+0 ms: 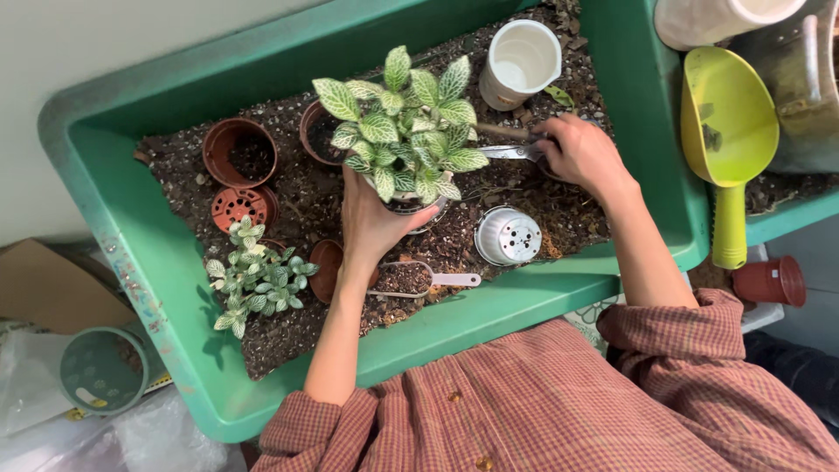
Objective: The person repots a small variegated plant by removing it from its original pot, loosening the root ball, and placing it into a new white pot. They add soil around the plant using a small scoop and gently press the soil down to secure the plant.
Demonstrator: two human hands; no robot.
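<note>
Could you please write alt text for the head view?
A person's left hand holds a potted white-veined plant over a green tray of soil, while the right hand grips scissors beside it.

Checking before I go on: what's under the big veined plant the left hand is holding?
The left hand grips a pot under the big veined plant; only a sliver of its rim shows. Leaves and fingers cover the rest, so the pot's inside cannot be seen. Dark soil lies around.

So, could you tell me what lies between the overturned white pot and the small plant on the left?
A soil-filled scoop and the left hand, per the head view.
</note>
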